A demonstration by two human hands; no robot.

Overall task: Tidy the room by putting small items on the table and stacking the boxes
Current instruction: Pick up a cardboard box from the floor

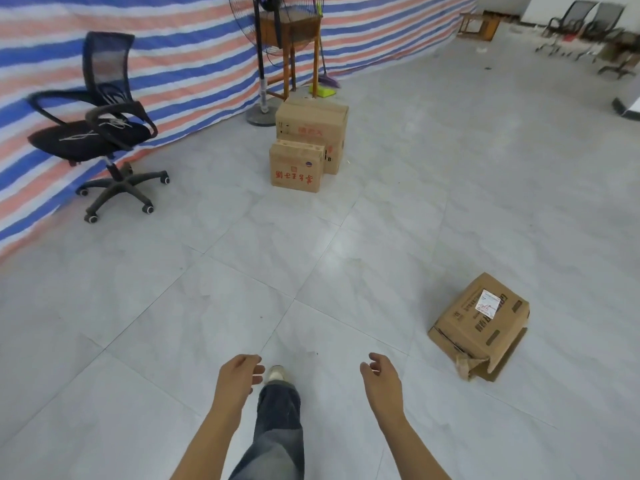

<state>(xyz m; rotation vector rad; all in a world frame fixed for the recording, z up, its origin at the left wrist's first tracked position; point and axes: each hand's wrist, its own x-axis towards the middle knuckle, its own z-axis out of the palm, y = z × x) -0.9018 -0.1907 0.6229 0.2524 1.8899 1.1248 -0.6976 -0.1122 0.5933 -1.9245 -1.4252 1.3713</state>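
Two cardboard boxes stand together on the tiled floor ahead: a large box (313, 128) at the back and a smaller box with red lettering (297, 167) leaning against its front. A third box (479, 323), torn at one corner and bearing a white label, lies alone on the floor to my right. My left hand (240, 374) and my right hand (381, 372) hang low in front of me, fingers loosely curled, holding nothing, both well short of every box.
A black office chair (100, 126) stands at the left by a striped tarp wall (173, 46). A pedestal fan (265, 57) and a wooden table (289, 32) stand behind the boxes, with a broom (327, 77). More chairs (588, 32) are at the far right. My leg and shoe (275, 374) step forward.
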